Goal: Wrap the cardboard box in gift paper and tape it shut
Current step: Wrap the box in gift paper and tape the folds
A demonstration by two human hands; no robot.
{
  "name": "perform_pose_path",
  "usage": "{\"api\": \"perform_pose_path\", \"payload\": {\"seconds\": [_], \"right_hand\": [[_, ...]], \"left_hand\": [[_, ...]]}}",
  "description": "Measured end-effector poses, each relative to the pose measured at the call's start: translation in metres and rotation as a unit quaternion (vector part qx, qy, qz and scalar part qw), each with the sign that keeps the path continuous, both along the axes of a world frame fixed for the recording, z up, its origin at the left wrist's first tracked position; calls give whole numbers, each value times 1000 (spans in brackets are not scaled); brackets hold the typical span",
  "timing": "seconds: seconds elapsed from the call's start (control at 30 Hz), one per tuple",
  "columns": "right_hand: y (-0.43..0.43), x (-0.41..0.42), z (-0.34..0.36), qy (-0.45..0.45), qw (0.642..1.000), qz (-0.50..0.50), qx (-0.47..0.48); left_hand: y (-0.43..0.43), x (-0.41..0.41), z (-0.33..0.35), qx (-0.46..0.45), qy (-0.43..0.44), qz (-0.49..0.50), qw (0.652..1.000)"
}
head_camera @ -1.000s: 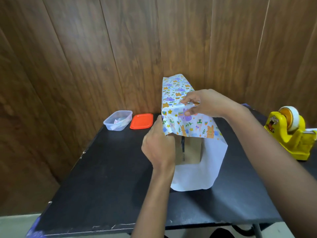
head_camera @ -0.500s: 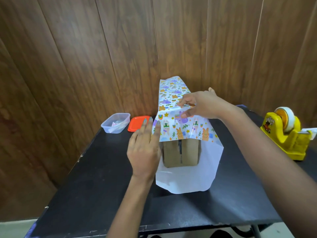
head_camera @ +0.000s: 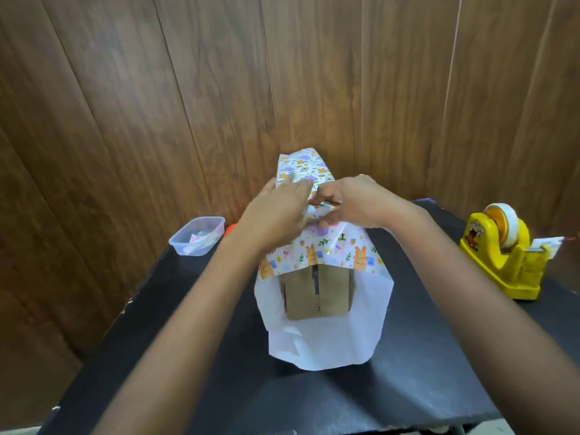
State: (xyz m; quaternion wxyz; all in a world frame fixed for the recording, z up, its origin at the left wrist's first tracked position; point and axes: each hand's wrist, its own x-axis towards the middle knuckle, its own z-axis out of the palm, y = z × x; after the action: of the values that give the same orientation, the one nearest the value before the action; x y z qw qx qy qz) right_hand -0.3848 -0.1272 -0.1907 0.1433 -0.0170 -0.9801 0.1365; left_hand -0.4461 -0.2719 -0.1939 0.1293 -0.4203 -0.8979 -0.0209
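now both hands (head_camera: 317, 211) press gift paper (head_camera: 326, 246) onto cardboard box (head_camera: 318, 293).

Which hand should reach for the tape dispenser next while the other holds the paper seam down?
Probably the right hand: the yellow tape dispenser sits on the right side of the table, a strip hanging off its cutter. The left hand already lies flat over the gift paper on the box and could pin the seam.

- One view only, from a wide-angle camera worn on the person's head.
- It faces forward and down over a black table (head_camera: 408, 387) toward a wood-panelled wall (head_camera: 188, 89) at 12 o'clock.
- It sits close: both forearms enter from 6 o'clock.
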Motion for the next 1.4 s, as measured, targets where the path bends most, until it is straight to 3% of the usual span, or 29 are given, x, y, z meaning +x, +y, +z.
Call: {"api": "perform_pose_path", "payload": {"seconds": [0.07, 0.13, 0.33, 0.47, 0.83, 1.23, 1.3, 1.33, 1.4], "right_hand": [[3, 2, 2, -18, 1000, 22, 7], [9, 3, 3, -44, 998, 36, -5], [17, 4, -8, -65, 997, 38, -29], [21, 6, -12, -71, 992, 32, -100], [23, 4, -13, -51, 993, 26, -102], [25, 1, -16, -28, 992, 39, -113], [26, 1, -17, -42, 985, 64, -157], [30, 5, -18, -47, 968, 96, -226], [44, 22, -22, -24, 905, 145, -400]], "left_hand": [[0, -12, -1, 17, -74, -38, 996], [-4, -19, -6, 41, -84, -54, 994], [-7, -19, -14, 15, -7, -40, 999], [-7, -19, -20, -7, 28, -40, 999], [-7, -12, -16, -104, 165, -98, 976], [-8, -10, -13, -154, 205, -117, 960], [-9, -10, -14, -153, 208, -115, 959], [-9, -12, -15, -151, 207, -114, 960], [-10, -13, -16, -149, 208, -116, 960]]}}
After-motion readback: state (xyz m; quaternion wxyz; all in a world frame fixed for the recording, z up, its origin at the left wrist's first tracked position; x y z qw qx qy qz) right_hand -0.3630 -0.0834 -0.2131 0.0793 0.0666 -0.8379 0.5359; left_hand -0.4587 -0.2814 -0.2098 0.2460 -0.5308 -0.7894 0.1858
